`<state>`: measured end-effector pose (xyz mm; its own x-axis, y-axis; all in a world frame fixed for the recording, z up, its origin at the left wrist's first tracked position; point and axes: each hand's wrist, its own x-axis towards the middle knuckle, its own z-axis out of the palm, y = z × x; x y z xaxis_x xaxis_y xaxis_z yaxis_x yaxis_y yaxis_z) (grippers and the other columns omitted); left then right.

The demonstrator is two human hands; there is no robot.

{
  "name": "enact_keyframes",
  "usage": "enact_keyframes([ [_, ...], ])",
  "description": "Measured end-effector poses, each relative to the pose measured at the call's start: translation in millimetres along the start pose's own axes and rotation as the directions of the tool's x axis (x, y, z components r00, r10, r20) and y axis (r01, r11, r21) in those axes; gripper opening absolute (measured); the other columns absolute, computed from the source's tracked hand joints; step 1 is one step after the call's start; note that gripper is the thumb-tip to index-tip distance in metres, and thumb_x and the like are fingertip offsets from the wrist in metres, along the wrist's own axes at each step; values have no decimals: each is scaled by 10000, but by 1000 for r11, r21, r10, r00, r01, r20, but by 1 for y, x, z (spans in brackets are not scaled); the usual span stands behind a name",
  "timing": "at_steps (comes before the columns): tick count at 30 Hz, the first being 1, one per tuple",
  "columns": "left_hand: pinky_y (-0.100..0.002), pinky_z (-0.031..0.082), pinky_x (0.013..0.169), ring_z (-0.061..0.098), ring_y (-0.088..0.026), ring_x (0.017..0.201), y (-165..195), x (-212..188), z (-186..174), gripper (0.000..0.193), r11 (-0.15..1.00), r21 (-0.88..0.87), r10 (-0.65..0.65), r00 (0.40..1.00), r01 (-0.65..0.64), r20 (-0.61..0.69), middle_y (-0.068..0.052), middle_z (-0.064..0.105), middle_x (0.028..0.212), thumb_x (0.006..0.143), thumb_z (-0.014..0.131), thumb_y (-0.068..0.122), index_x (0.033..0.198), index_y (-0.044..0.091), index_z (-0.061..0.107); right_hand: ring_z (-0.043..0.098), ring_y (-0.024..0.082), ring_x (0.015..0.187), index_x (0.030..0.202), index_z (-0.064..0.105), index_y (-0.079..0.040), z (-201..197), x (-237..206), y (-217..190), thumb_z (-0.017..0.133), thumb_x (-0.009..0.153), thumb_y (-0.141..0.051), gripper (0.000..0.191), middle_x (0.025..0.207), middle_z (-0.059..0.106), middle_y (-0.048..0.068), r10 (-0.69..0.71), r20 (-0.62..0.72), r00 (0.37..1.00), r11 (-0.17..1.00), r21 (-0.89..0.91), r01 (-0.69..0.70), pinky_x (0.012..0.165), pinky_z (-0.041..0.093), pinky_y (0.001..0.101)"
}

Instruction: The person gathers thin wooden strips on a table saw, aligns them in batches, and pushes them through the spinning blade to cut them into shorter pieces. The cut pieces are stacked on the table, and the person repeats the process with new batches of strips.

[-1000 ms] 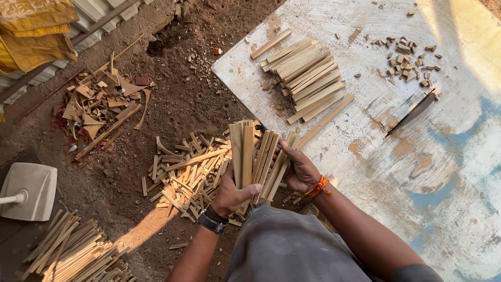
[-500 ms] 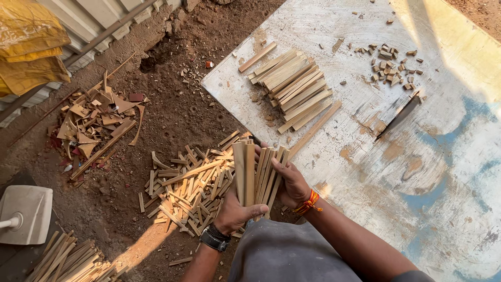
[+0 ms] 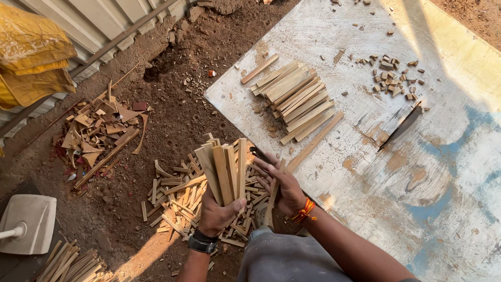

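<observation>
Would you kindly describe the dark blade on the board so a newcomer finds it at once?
Start at the big whitish board on the right. Below the scatter of small wood offcuts lies the dark blade, flat and slanted. It is the only dark, thin thing among pale wood.

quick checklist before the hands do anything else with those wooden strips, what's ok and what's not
1. Left hand grips the bundle of strips: ok.
2. Bundle ends even: not ok, tops stagger.
3. Right hand closed on bundle: not ok, fingers spread, one strip against the palm.
4. Bare space on board: ok.
5. Stacked strips tidy: ok.
6. Dark blade-like tool away from hands: ok.
</observation>
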<state>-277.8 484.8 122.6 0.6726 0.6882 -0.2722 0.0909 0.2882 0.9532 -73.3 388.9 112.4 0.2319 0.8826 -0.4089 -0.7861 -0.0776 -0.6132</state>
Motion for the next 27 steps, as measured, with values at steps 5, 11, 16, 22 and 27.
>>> enact_keyframes([
  [5,-412,654,875,730,-293,1067,35,53,-5,1010,928,295,186,969,-228,162,-169,666,1276,790,842,176,1589,118,227,55,296,1578,1624,-119,-134,-19,26,32,535,878,-657,1121,1696,-28,167,-22,-254,967,823,-553,-127,1236,146,472],
  [11,-410,642,851,748,-314,968,32,200,87,1068,652,754,-162,956,-84,246,-176,701,1212,750,802,166,1604,211,164,153,334,1563,1630,7,-97,-84,85,-4,538,846,-723,1136,1705,76,171,-204,-611,765,979,-106,176,1245,173,468],
  [16,-426,617,754,667,-369,1024,-4,265,166,820,128,921,104,928,-368,357,-237,591,1291,891,765,161,1570,53,318,245,324,1474,1596,173,-92,-128,135,-49,557,850,-704,1039,1651,224,156,-231,-659,716,968,-84,235,1162,230,504],
  [22,-549,416,1063,405,-386,1343,-29,320,143,783,148,816,35,828,-558,560,-205,419,1472,767,768,413,1428,139,449,556,386,1248,1369,479,84,-149,168,-48,656,897,-468,748,1388,544,247,-75,-852,517,993,-113,-42,1026,467,636],
  [27,-654,274,1122,309,-485,1430,-25,436,74,921,238,971,264,964,-35,-30,-254,392,1543,915,505,766,1459,29,406,378,216,1275,1508,191,57,-173,167,-24,751,933,-529,994,1401,406,104,-184,-858,480,977,-212,-2,1079,323,613],
])
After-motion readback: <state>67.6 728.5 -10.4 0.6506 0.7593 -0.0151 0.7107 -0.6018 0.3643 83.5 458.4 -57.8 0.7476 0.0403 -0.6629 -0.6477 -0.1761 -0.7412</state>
